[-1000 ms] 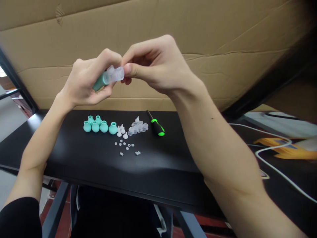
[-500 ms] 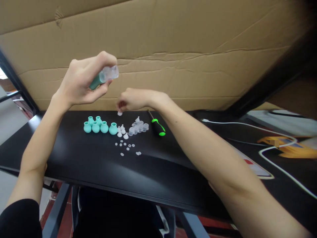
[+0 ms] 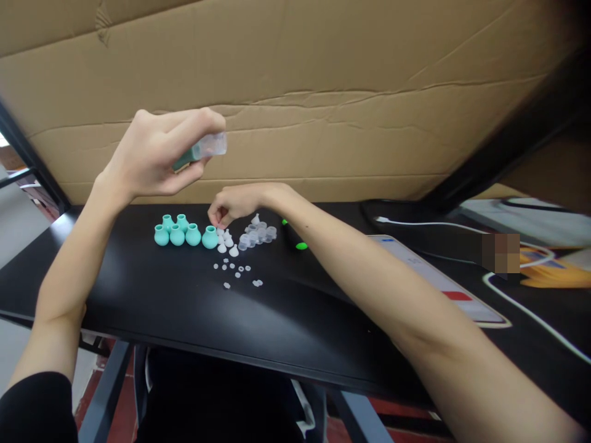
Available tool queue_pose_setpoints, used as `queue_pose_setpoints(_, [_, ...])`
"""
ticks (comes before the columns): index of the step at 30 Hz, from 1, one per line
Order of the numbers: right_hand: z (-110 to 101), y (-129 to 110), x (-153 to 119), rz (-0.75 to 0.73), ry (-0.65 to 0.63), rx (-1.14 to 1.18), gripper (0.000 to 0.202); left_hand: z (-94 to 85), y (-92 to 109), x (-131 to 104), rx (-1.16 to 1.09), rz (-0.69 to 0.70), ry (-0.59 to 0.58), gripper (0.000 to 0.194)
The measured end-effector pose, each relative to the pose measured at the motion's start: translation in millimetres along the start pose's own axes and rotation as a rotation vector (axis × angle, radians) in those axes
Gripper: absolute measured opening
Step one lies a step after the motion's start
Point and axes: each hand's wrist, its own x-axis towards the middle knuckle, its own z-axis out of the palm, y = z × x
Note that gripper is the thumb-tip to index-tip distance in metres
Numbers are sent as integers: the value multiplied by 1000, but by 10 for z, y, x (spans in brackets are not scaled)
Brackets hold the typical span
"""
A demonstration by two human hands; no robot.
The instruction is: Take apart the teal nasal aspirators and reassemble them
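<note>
My left hand (image 3: 161,154) is raised in front of the cardboard, its fingers closed around a teal part with a clear plastic tube (image 3: 215,144) at its end. My right hand (image 3: 231,206) reaches down to the table with its fingertips pinched. A small white funnel-shaped piece shows partly at these fingertips, just over a cluster of similar white pieces (image 3: 227,239). Immediately left of the cluster, several teal bulbs (image 3: 192,235) stand with their mouths up. To its right is a group of clear plastic caps (image 3: 257,235).
Several small translucent rings and discs (image 3: 237,275) lie on the black table (image 3: 152,295). My right forearm mostly covers a green-and-black screwdriver (image 3: 301,246). Further right are a flat white board (image 3: 415,264) and a white cable (image 3: 425,224). Cardboard (image 3: 323,74) stands behind.
My right hand has lowered to the white pieces, bringing its small piece down with it. My left hand has shifted slightly right and down, still holding the teal part with the clear tube.
</note>
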Motion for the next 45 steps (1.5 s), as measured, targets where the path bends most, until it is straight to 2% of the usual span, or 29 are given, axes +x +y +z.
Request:
queue_pose_setpoints(7, [8, -85, -5, -1, 59, -51, 14, 37, 2, 11, 8, -2, -45, 38])
queue_pose_setpoints(11, [12, -78, -8, 16, 17, -40, 16, 39, 15, 28, -11, 81, -20, 34])
queue_pose_setpoints(13, [15, -74, -7, 24, 9, -43, 15, 35, 21, 33, -9, 92, -47, 34])
queue_pose_setpoints(21, [-3, -106, -34, 22, -8, -22, 15, 31, 14, 36, 9, 54, -117, 32])
queue_pose_setpoints(28, [-20, -88, -63, 55, 22, -30, 24, 16, 8, 16, -111, 10, -130, 26])
queue_pose_setpoints(32, [4, -115, -28, 48, 7, -60, 21, 25, 15, -12, -37, -13, -118, 20])
queue_pose_setpoints(36, [23, -152, -6, 61, 8, -93, 19, 30, -6, -26, 45, -24, -186, 27])
queue_pose_setpoints(40, [20, -157, -19, 62, -5, -80, 18, 18, -33, -16, 59, 0, -191, 36])
queue_pose_setpoints(45, [21, -148, -19, 74, -12, -71, 18, -8, -41, 1, 22, -5, -210, 34])
